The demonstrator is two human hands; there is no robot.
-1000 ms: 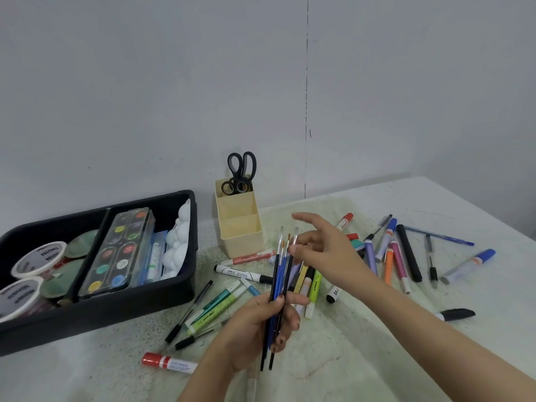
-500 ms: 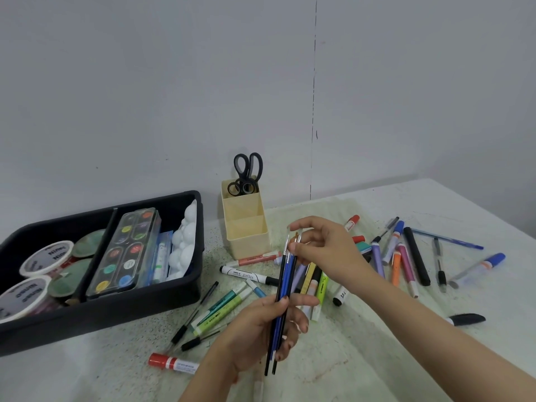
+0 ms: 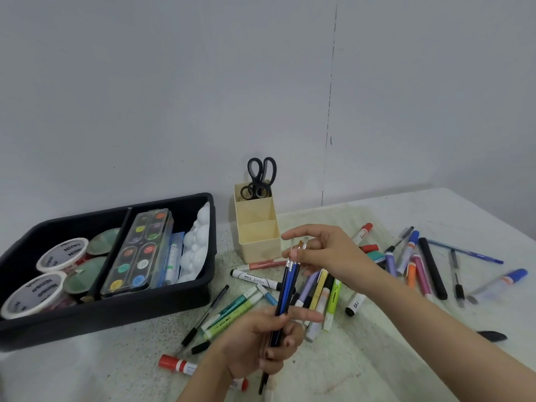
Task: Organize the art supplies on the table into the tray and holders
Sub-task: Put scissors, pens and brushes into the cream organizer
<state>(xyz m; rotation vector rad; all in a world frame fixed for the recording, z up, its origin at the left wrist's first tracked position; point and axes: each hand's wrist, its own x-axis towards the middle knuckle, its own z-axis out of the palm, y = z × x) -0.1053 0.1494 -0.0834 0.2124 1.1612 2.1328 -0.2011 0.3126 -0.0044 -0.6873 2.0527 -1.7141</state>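
Observation:
A bundle of thin paintbrushes (image 3: 285,288) with blue and black handles stands nearly upright above the table. My left hand (image 3: 255,340) is closed around the lower handles. My right hand (image 3: 330,253) pinches the bristle ends at the top, with the index finger stretched out. Just behind the brush tips stands a cream pen holder (image 3: 258,239) with black scissors (image 3: 261,175) in its rear compartment; the front compartment looks empty. To the left sits a black tray (image 3: 116,311). Loose markers and highlighters (image 3: 322,294) lie under my hands.
The tray holds a watercolour set (image 3: 139,250), a white palette (image 3: 197,245) and lidded paint pots (image 3: 62,253). More pens and markers (image 3: 420,265) are scattered to the right, and a red-capped marker (image 3: 174,364) and black pens (image 3: 203,317) lie front left. A wall runs close behind.
My right hand has closed on the brush tips and the spread brushes have been drawn together into a tight bundle. The left hand has kept its hold.

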